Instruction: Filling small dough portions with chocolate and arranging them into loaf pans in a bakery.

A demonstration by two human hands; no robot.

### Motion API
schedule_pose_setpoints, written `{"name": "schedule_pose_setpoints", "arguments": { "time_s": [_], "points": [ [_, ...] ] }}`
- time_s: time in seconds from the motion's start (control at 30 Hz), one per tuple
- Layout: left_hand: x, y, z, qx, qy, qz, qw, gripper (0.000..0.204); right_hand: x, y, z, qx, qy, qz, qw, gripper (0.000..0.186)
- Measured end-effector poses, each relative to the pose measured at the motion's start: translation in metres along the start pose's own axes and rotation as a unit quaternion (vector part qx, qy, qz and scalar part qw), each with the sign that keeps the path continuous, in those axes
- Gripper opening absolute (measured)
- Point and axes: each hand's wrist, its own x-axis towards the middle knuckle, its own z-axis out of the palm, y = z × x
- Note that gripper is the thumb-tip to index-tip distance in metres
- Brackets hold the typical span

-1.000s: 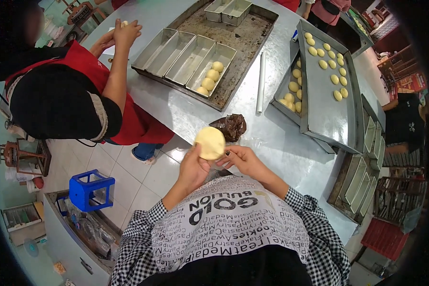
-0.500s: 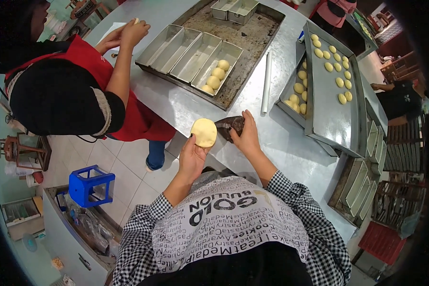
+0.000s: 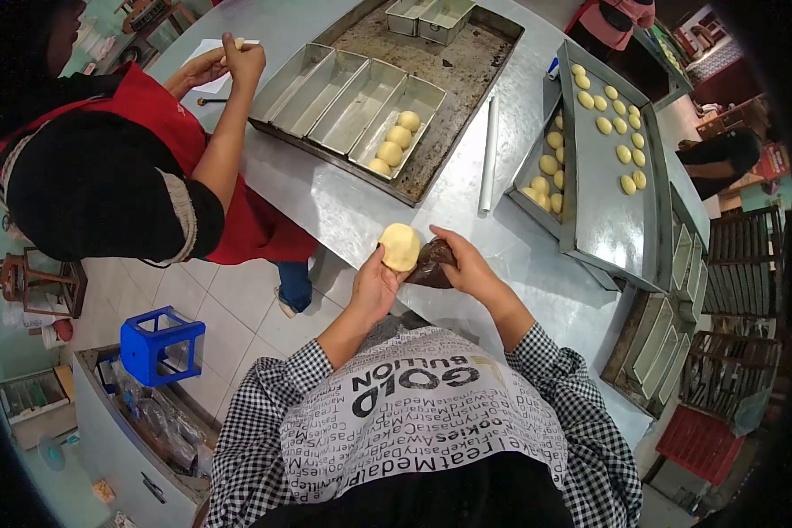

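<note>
Flattened pale-yellow dough round [image 3: 400, 246] is resting on the left hand [image 3: 374, 286], cupped under it above the steel surface [image 3: 343, 207] edge. Right hand [image 3: 466, 264], back from the round since a second ago, is pinching the dark brown filling bag [image 3: 431, 264]; filling likely being drawn.

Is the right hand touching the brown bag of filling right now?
Touching. The head view shows the right hand with fingers wrapped over the dark brown bag, no gap between them. The left hand holds a flat dough disc beside it.
</note>
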Motion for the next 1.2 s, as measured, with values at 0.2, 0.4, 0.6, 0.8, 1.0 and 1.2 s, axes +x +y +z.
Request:
{"name": "schedule_pose_setpoints", "arguments": {
  "time_s": [0.2, 0.4, 0.6, 0.8, 1.0, 1.2],
  "points": [
    [0.003, 0.000, -0.001, 0.051, -0.010, 0.025, 0.998, 0.047, -0.001, -0.016, 0.002, -0.129, 0.022, -0.036, 0.991, 0.042],
    [-0.003, 0.000, -0.004, 0.150, -0.022, 0.048, 0.987, 0.054, 0.004, -0.044, 0.010, -0.281, -0.003, -0.028, 0.959, 0.026],
    [-0.004, 0.000, -0.015, 0.161, -0.023, 0.065, 0.985, 0.056, 0.011, -0.058, 0.016, -0.337, -0.053, -0.059, 0.938, 0.024],
    [-0.003, 0.005, -0.022, 0.176, -0.015, 0.092, 0.980, 0.058, 0.023, -0.067, 0.021, -0.343, -0.094, -0.023, 0.934, 0.018],
    [-0.002, 0.013, -0.022, 0.206, -0.005, 0.099, 0.974, 0.059, 0.033, -0.071, 0.020, -0.337, -0.153, 0.044, 0.928, 0.027],
    [0.000, 0.016, -0.023, 0.197, -0.026, 0.091, 0.976, 0.059, 0.039, -0.077, 0.019, -0.369, -0.184, 0.051, 0.909, 0.027]
  ]
}}
